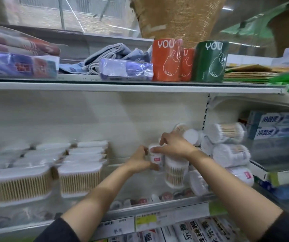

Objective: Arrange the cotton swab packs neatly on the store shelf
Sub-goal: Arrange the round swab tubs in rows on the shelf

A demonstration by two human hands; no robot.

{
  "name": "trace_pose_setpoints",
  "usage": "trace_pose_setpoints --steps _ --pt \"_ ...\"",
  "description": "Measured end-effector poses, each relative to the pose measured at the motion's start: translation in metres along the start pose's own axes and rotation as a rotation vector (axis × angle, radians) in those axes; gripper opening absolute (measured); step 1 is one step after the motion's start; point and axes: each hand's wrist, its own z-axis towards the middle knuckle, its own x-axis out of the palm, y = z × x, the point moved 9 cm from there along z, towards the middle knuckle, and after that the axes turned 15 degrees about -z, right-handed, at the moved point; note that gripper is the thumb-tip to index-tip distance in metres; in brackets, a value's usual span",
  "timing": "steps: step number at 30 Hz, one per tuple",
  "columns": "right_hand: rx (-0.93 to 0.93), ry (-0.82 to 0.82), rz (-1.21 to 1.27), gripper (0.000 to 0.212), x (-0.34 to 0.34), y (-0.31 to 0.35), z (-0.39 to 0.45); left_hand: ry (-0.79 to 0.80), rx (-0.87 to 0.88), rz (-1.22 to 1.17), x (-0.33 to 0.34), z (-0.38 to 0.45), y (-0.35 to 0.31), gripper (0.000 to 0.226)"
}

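Both hands work on 1 small cylindrical swab pack (155, 157) standing on the shelf (157, 206). The left hand (140, 160) curls round its left side and lower edge, and the right hand (172, 145) pinches its white lid from above, so both are closed on that pack. This looks like the setting-upright step: a single tub being squared up on the shelf floor, at the left edge of the pile of round tubs.

Just right of the hands stands a taller upright tub (175, 172), touching or nearly touching the held pack. Further right, beyond the right wrist, a heap of round tubs (227, 145) lies on its side, stacked loosely. Well to the left of the left hand, flat rectangular swab boxes (79, 179) sit in fairly orderly stacks.

The next move probably calls for seating the held pack flush beside the upright tub, label forward, then drawing a toppled tub from the heap without setting the others rolling.

Writing: the held pack bears a small red label, unreadable. On the shelf above the hands, an orange roll (167, 60) and a green roll (210, 61) each read "YOU". Far right, toothpaste boxes (276, 126) carry Chinese characters, too blurred to be sure of. Price tags (147, 222) below the arms are illegible.
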Motion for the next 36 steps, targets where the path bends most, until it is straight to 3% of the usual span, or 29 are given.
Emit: trace_pose_setpoints --steps 3,7,10,15,19,22,30,36 --pt "-0.024 0.019 -0.017 0.054 0.002 0.004 0.005 0.042 0.063 -0.033 0.003 -0.002 -0.007 0.04" --pt "-0.056 -0.021 0.027 0.043 -0.004 0.008 0.015 -0.006 0.081 -0.174 -0.012 0.0 -0.003 0.051" --pt "-0.066 -0.083 0.24 0.038 -0.017 0.009 0.023 -0.063 0.091 -0.339 -0.021 -0.003 -0.003 0.057" --pt "-0.112 -0.152 0.829 0.037 -0.018 0.011 0.029 -0.027 0.088 -0.889 -0.023 -0.006 -0.011 0.058" --pt "-0.176 -0.169 1.11 0.012 -0.009 0.017 0.029 0.048 -0.013 -0.98 -0.018 -0.009 -0.009 0.08" --pt "-0.246 -0.168 1.149 0.006 -0.011 0.023 0.028 0.027 0.014 -0.968 -0.019 -0.007 -0.006 0.077" --pt "-0.302 -0.09 1.181 0.016 -0.008 0.029 0.028 -0.019 0.032 -1.027 -0.021 -0.005 -0.002 0.065" --pt "-0.35 -0.044 1.159 0.008 -0.004 0.033 0.028 -0.042 0.041 -1.086 -0.022 -0.007 -0.004 0.064"
